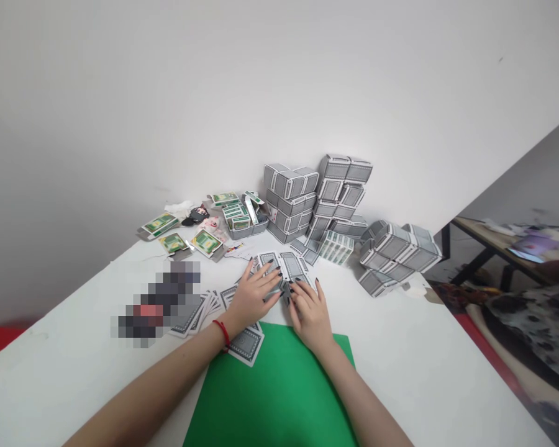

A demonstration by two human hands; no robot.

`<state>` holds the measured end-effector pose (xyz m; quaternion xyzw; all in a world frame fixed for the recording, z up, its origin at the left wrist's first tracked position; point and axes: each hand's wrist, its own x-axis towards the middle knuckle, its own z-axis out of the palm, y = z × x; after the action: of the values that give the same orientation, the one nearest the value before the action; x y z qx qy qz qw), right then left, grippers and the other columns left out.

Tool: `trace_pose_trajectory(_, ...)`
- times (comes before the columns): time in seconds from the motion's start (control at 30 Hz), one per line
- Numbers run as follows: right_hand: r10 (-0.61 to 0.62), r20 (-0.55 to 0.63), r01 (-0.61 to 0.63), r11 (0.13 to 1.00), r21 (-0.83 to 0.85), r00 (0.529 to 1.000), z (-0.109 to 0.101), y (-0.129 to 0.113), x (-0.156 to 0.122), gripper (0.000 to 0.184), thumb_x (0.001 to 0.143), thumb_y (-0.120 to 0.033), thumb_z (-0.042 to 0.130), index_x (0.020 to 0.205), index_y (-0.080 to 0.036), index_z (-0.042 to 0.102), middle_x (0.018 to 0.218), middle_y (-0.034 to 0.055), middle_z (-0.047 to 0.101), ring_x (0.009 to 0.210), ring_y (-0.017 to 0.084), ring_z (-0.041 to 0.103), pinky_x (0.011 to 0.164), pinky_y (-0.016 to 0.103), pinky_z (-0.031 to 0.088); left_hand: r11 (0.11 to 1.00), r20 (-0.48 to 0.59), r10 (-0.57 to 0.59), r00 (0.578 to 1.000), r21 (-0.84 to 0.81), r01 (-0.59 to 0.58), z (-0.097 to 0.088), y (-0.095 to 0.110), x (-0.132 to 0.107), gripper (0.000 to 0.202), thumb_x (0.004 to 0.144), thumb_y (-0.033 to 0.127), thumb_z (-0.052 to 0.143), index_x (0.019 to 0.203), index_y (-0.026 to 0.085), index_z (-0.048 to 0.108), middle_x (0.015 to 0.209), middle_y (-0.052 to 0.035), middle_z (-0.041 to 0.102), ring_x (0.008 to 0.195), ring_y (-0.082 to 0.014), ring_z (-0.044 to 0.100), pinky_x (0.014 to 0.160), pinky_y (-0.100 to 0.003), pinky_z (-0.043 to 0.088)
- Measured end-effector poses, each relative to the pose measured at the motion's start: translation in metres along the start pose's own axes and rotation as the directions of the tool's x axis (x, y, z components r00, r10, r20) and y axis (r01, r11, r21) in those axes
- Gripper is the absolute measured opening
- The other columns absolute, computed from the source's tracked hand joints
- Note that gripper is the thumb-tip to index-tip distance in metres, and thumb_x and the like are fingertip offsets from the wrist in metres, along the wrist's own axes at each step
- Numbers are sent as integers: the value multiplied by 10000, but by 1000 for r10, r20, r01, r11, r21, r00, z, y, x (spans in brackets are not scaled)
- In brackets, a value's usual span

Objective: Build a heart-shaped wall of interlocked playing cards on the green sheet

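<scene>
My left hand (254,297) lies palm down on grey-backed playing cards (268,261), its fingers stretched out and apart. Close beside it, my right hand (311,310) rests on the near edge of the same cards, fingers spread and slightly bent. Several cards lie side by side beyond my fingertips, one of them a patterned card (291,263). What is under my palms is hidden. A loose card (246,345) lies below my left wrist, partly over the green sheet (270,391). More cards (189,315) are fanned out left of my left forearm.
Stacked blocks of folded cards (291,202) stand against the wall, with a taller stack (340,192) and a lower cluster (395,251) rightward. A green-and-white card box (336,247) stands before them. Opened boxes (207,242) and a box-filled tray (246,231) are at the back left.
</scene>
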<state>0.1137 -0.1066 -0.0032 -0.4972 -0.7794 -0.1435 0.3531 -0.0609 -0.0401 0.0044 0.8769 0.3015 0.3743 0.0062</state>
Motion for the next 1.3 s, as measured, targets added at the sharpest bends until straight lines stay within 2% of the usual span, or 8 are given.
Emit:
trace_pose_trajectory(0.13,32,-13,-32,999,35,999,2,1,-6,217,835,-193,500,1044,-215,552,1156,90,609,1206,252,449,1058,587,180,1000,8,12,1000,1,-12,1,1,-3,355,832,195,443,1166,206,563,1219,-73,594,1230,-231,447,1089,-550,184)
trace_pose_trajectory(0.23,226,-88,-221,973,60,970,5,5,-12,557,773,-344,598,1265,-165,408,1287,171,486,1248,315,376,1012,592,269,999,20,5,1000,-40,-4,-1,3,-5,440,797,165,452,1232,212,500,1284,-76,539,1274,-241,385,1079,-546,211)
trace_pose_trajectory(0.37,500,-20,-491,857,156,866,7,11,-20,1031,639,-472,693,1410,-94,124,1221,220,511,1117,335,503,862,493,463,975,-139,-211,968,-94,200,0,2,-10,593,729,133,495,1308,171,376,1403,-136,364,1334,-289,250,1060,-540,251)
trace_pose_trajectory(0.53,547,124,-558,780,284,828,2,11,-24,1067,655,-429,690,1431,-144,15,1027,130,639,861,266,648,695,379,536,892,-119,-411,904,-256,372,18,-15,-16,683,699,111,488,1349,126,276,1293,-178,454,1224,-272,422,998,-486,368)
trace_pose_trajectory(0.7,490,114,-492,775,398,864,0,12,-23,991,666,-360,700,1425,-194,86,1099,123,609,917,252,633,768,401,525,883,42,-377,925,-285,372,26,-29,-15,640,747,111,412,1369,205,295,1276,-124,510,1140,-238,518,953,-449,429)
trace_pose_trajectory(0.9,499,33,-428,703,568,866,3,13,-21,901,658,-330,717,1392,-231,204,1173,126,511,993,234,585,843,421,505,955,-166,-251,954,-205,216,-2,-12,-13,580,713,87,424,1280,206,396,1310,-113,440,1249,-259,374,1031,-505,309)
trace_pose_trajectory(1.03,494,20,-396,670,628,869,1,12,-21,960,598,-332,765,1384,-250,221,1183,112,494,1075,248,547,911,438,466,972,-12,13,1000,-235,-15,-17,5,-13,459,725,195,510,1182,207,472,1195,-109,502,1160,-254,435,987,-476,362)
trace_pose_trajectory(1.3,530,12,-404,632,661,848,2,8,-20,873,644,-361,734,1367,-229,263,1275,143,478,1179,259,481,964,455,418,975,127,69,989,-220,-40,-13,14,-13,459,789,289,552,1239,229,485,1281,-105,506,1191,-229,454,989,-421,404)
